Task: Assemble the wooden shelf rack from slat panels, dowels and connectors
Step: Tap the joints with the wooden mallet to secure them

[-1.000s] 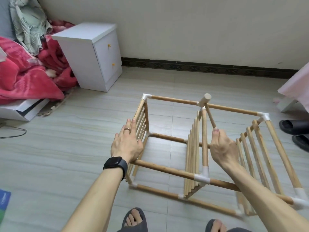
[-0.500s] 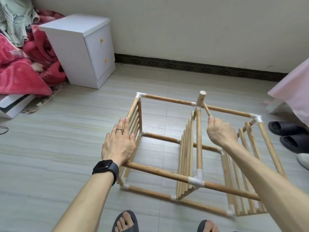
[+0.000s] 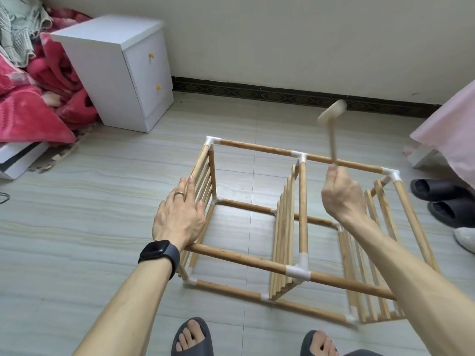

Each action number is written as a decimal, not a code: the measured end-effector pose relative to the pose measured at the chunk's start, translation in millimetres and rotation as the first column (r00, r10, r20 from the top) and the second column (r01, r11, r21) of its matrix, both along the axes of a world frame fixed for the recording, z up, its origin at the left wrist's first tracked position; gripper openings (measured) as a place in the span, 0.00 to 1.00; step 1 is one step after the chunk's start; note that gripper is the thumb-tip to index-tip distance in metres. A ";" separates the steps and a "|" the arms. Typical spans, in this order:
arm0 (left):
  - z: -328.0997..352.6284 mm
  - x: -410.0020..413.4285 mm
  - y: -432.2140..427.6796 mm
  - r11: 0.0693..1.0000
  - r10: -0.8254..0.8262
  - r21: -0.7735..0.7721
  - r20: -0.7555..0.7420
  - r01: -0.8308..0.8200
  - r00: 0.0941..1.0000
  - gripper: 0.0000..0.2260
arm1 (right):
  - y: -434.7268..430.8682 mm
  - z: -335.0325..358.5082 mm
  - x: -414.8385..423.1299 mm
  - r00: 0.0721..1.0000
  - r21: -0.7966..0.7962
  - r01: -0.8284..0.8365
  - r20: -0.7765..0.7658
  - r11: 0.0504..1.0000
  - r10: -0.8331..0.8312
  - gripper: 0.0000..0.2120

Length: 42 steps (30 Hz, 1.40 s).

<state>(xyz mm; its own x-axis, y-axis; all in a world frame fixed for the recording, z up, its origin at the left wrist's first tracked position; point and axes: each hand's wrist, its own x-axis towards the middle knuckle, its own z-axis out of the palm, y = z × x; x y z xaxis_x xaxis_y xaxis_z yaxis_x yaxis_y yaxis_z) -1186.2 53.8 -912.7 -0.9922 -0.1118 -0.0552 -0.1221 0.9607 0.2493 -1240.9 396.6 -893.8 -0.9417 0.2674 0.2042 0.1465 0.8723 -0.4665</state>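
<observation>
The wooden shelf rack (image 3: pixel 246 262) lies on its side on the tiled floor, made of round dowels, slat panels and white connectors (image 3: pixel 298 272). My left hand (image 3: pixel 181 214), with a ring and a black watch, rests flat on the left slat panel (image 3: pixel 203 173). My right hand (image 3: pixel 343 195) grips the handle of a small wooden mallet (image 3: pixel 331 116), raised above the rack's far rail and blurred by motion. A middle slat panel (image 3: pixel 282 237) and a right slat panel (image 3: pixel 370 265) stand inside the frame.
A white two-drawer cabinet (image 3: pixel 120 68) stands at the back left beside red bedding (image 3: pixel 30 98). Dark slippers (image 3: pixel 444 201) lie at the right near pink fabric (image 3: pixel 452 140). My feet in grey sandals (image 3: pixel 192 337) are at the bottom edge. The wall runs behind.
My right hand has lifted the mallet off the top middle connector, swinging its head up and to the right. My left hand stays pressed on the left slat panel.
</observation>
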 end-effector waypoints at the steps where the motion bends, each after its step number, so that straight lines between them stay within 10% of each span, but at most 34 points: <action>1: -0.7 0.4 -0.3 1.000 0.001 -0.004 -0.004 -0.001 1.000 0.29 | -0.5 1.2 1.2 0.986 0.048 -0.004 0.168 0.999 -0.004 0.24; 6: -0.2 -1.5 0.6 1.000 -0.004 0.000 -0.016 0.004 1.000 0.29 | 1.4 0.9 0.4 0.993 -0.015 0.054 -0.106 0.998 -0.055 0.24; 9: -1.2 0.0 -0.9 1.000 0.013 0.013 -0.011 -0.013 1.000 0.29 | -3.2 -4.5 2.0 0.981 0.086 0.035 0.189 0.996 -0.051 0.24; 13: -1.0 -0.6 -0.5 1.000 0.010 -0.003 -0.019 -0.010 1.000 0.29 | -1.2 -4.3 -0.1 0.998 -0.058 0.046 -0.028 0.997 -0.048 0.25; 17: -1.5 -0.7 -0.5 1.000 0.018 -0.002 -0.021 -0.018 1.000 0.29 | -8.2 -5.3 2.4 0.962 0.093 0.004 0.271 0.996 -0.030 0.28; 21: -2.1 -1.3 -1.6 1.000 0.011 -0.014 -0.020 -0.012 1.000 0.30 | -9.8 -2.4 2.8 0.999 -0.029 0.016 -0.037 0.999 -0.017 0.24; 27: -3.1 0.5 -0.2 1.000 0.006 -0.003 -0.024 -0.006 1.000 0.29 | -19.5 -12.1 11.0 0.981 0.002 -0.070 0.180 0.998 0.069 0.23; 42: 11.1 -70.5 47.7 0.990 -0.111 0.099 0.104 0.101 0.988 0.32 | -19.7 -13.5 -11.9 0.997 -0.023 0.071 0.030 0.997 -0.070 0.14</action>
